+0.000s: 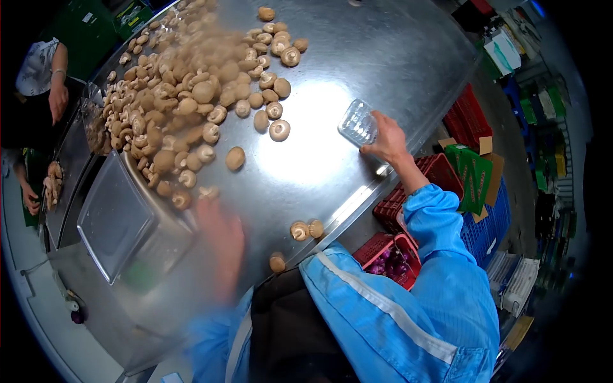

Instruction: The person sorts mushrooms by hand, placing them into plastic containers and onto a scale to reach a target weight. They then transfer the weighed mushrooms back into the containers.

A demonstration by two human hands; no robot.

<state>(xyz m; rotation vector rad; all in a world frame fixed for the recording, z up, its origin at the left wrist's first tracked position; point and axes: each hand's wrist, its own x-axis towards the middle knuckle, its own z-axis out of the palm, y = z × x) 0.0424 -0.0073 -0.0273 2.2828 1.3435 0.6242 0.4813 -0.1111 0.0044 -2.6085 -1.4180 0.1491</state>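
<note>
My right hand (387, 139) grips the near edge of a clear plastic tray (356, 122) over the right side of the steel table (319, 166). My left hand (219, 233), smeared by motion, is at the near edge of the mushroom pile; its fingers are too blurred to read. A heap of brown-capped mushrooms (169, 96) spreads over the far left of the table. One mushroom (235, 158) lies apart, between the heap and the tray. Three more mushrooms (299, 230) rest by the table's front edge.
A flat-topped metal and plastic device (118, 217) stands left of my left hand. Another person's hands (58, 101) show at far left, near a smaller mushroom cluster (53, 182). Red crates (418, 191), a green carton (468, 177) and a blue crate (488, 220) stand beyond the right table edge.
</note>
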